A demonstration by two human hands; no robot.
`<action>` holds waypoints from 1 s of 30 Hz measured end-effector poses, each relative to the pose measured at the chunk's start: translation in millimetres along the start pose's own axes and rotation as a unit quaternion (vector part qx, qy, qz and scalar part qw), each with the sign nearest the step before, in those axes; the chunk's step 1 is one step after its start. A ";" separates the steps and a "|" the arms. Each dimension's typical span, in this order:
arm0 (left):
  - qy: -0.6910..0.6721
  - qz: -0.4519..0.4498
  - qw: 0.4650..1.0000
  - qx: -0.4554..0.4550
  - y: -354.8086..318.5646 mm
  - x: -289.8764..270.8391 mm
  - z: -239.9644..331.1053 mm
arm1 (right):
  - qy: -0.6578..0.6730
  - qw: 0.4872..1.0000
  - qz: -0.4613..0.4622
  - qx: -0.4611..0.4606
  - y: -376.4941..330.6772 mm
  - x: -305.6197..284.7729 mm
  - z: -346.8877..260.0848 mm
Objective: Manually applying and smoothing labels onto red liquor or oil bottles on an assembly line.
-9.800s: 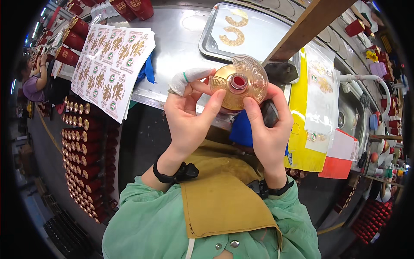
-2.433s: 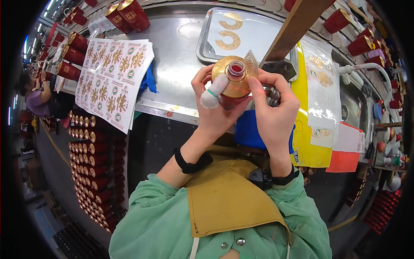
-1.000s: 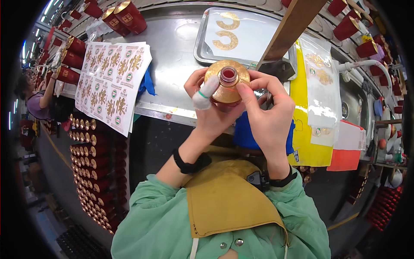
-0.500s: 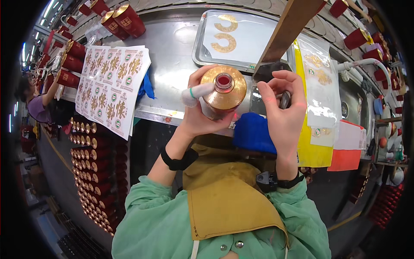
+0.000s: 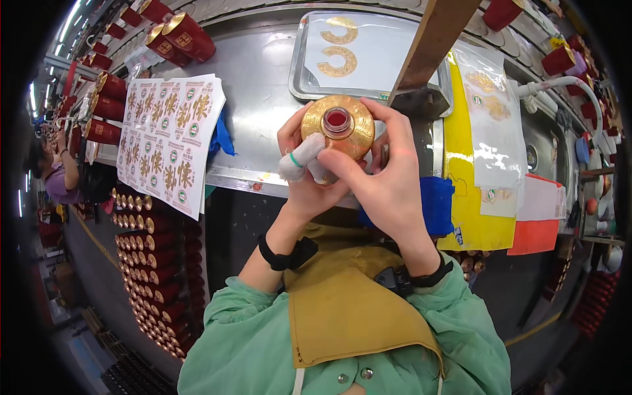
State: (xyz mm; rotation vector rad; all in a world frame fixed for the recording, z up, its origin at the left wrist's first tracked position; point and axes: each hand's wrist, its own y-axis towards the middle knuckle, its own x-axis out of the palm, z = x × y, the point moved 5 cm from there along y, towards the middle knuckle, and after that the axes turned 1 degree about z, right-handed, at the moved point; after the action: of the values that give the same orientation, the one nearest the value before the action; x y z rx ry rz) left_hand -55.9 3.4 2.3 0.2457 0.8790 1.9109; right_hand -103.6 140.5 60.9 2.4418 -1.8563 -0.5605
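Observation:
Between my hands is a bottle with a gold shoulder and an open dark-red mouth facing up. My left hand is closed round its left and near side. The left thumb is wrapped in white cloth with a green band and lies against the gold surface. My right hand curls round the right side, thumb on the near edge and fingers at the far right. A small dark thing shows only in part inside the right hand; its kind cannot be made out.
A metal tray with gold C-shaped stickers lies beyond the bottle. Sticker sheets hang at the left table edge. To the right are a wooden post, a blue cloth, a yellow sheet and a sink. Red-and-gold bottles stand far left.
My right hand has moved left onto the bottle, from beside it. The dark thing in that hand is now mostly hidden. A person at the far left has raised an arm.

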 end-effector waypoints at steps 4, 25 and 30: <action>0.017 0.004 1.000 -0.003 -1.4 -0.1 3.1 | 0.016 1.000 0.004 0.022 -2.1 6.6 1.6; -0.136 -0.061 0.989 -0.002 19.1 -14.6 19.2 | 0.183 0.974 -0.054 0.119 1.5 -13.8 17.1; -0.360 0.002 0.891 -0.277 14.6 -4.4 18.0 | 0.195 0.968 -0.079 0.133 3.0 -10.4 23.9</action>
State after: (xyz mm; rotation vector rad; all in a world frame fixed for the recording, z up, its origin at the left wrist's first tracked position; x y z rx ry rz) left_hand -54.6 4.4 25.8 0.5546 -0.1683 1.7801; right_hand -115.8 154.1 42.1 2.6296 -1.6756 0.1783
